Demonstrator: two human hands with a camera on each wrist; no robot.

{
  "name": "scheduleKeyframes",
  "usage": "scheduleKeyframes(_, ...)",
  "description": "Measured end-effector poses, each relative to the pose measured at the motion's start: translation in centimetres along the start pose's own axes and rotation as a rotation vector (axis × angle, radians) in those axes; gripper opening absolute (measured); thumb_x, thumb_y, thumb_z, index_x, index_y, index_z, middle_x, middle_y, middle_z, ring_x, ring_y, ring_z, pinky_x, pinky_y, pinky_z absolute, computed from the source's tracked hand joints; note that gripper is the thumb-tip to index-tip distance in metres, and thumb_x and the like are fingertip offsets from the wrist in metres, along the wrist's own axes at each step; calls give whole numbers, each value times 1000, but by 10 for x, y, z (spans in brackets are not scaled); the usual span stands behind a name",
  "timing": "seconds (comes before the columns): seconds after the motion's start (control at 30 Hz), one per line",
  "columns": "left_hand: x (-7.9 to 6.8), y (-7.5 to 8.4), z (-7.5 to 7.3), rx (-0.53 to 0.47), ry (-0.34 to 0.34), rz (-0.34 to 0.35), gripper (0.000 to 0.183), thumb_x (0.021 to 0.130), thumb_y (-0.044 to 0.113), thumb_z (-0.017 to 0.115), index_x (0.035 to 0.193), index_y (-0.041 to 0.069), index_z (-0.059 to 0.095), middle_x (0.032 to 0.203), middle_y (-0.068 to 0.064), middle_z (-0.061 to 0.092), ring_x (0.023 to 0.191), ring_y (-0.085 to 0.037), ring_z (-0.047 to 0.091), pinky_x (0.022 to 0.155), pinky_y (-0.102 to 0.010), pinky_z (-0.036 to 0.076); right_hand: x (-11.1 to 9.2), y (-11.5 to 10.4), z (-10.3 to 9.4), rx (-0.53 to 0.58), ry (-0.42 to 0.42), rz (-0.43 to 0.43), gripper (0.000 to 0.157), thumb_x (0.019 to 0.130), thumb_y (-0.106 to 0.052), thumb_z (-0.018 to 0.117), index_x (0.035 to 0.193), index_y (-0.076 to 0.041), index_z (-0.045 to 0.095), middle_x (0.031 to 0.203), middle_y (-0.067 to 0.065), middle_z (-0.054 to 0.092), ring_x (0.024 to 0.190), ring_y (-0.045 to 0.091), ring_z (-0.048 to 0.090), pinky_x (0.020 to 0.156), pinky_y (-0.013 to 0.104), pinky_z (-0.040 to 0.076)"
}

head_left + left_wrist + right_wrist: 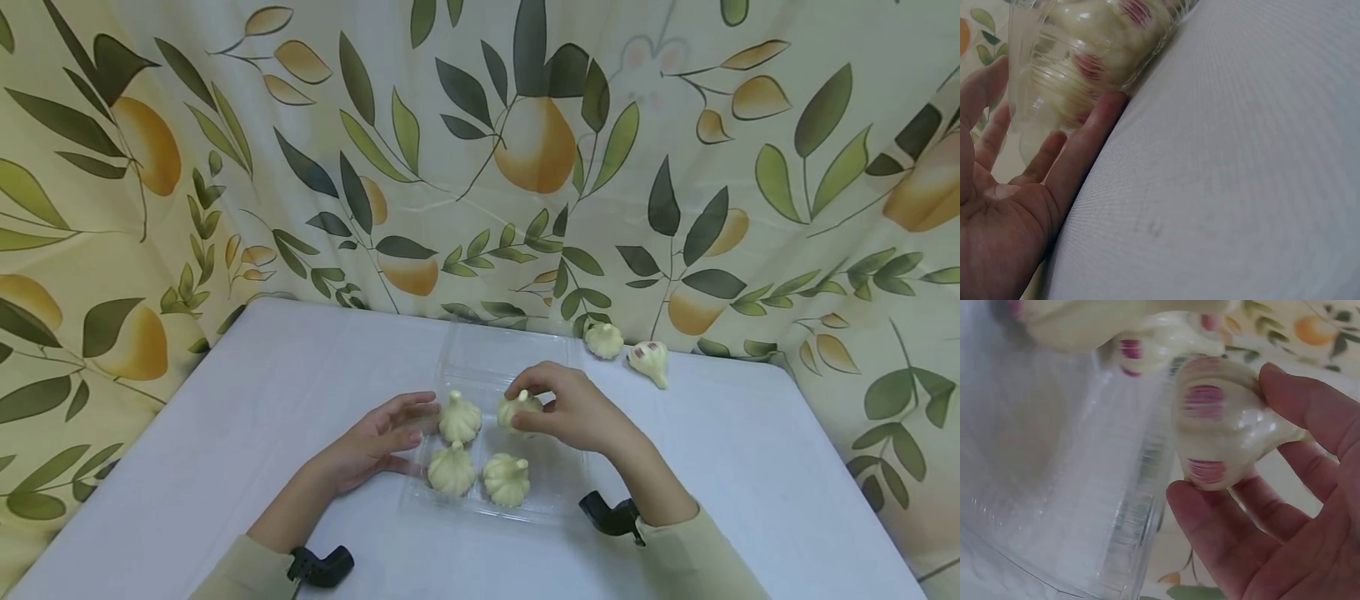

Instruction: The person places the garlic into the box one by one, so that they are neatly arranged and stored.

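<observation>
A clear plastic box (pixel 551 492) lies on the table with its lid (pixel 510 350) folded back behind it. Three pale garlic bulbs sit inside: a rear-left bulb (pixel 460 418), a front-left bulb (pixel 451 469) and a front-right bulb (pixel 506 480). My right hand (pixel 573 408) pinches another garlic bulb (pixel 1225 422) between thumb and fingers at the box's rear right; purple streaks show on its side. My left hand (pixel 378 442) rests beside the box's left wall, fingers spread and fairly straight. In the left wrist view its fingertips (pixel 1110 106) are right at the clear wall.
Behind the box to the right, one garlic bulb (pixel 603 341) stands near the table's back edge, and a purple-marked garlic bulb (pixel 649 360) lies on its side. A fruit-patterned curtain (pixel 465 225) hangs behind the white-covered table (pixel 750 483).
</observation>
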State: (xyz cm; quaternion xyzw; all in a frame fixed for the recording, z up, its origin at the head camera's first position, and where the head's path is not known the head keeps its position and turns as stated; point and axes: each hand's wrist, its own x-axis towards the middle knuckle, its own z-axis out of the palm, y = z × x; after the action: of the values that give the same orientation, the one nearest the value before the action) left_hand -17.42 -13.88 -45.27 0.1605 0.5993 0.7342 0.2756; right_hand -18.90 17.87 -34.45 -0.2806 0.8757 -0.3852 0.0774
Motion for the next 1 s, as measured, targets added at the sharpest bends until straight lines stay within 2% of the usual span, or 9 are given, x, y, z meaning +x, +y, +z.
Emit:
scheduleKeyframes(0.17, 0, -1, -1, -5, -8, -2, 62, 101, 6, 53, 157, 12, 26, 162, -14, 24, 148, -40, 28, 90, -57, 55, 11, -1, 3, -90, -90, 5, 21, 82, -15, 79, 101, -19, 72, 103, -5, 66, 102, 20, 58, 77, 36, 56)
scheduleKeyframes(0.4, 1, -1, -1, -3, -10, -2, 62, 101, 7, 53, 157, 13, 26, 162, -14, 24, 147, -40, 28, 91, -57, 55, 25, -4, 8, -159, -178, -8, 20, 80, -15, 80, 98, -18, 71, 101, -5, 67, 100, 20, 61, 78, 33, 52)
scheduleKeyframes(0.63, 2, -2, -2, -15, -11, -11, 63, 101, 10, 56, 156, 14, 27, 162, -13, 24, 148, -39, 28, 91, -57, 55, 35, -3, 13, -187, -241, 31, 20, 78, -13, 81, 94, -17, 71, 98, -6, 67, 100, 20, 61, 87, 40, 51)
scheduleKeyframes(0.83, 2, -3, -3, -7, -7, -11, 64, 100, 13, 59, 156, 15, 28, 162, -12, 25, 148, -39, 29, 90, -57, 55, 39, -5, 17, -223, -283, 76, 20, 76, -11, 82, 90, -18, 70, 92, -6, 65, 92, 21, 58, 81, 37, 49)
scheduleKeyframes(1.0, 1, -2, -3, -5, 1, -14, 63, 100, 12, 58, 156, 14, 28, 162, -12, 25, 148, -38, 28, 90, -57, 55, 41, -7, 19, -237, -300, 88, 22, 75, -9, 83, 88, -18, 69, 90, -5, 64, 90, 20, 56, 81, 37, 49)
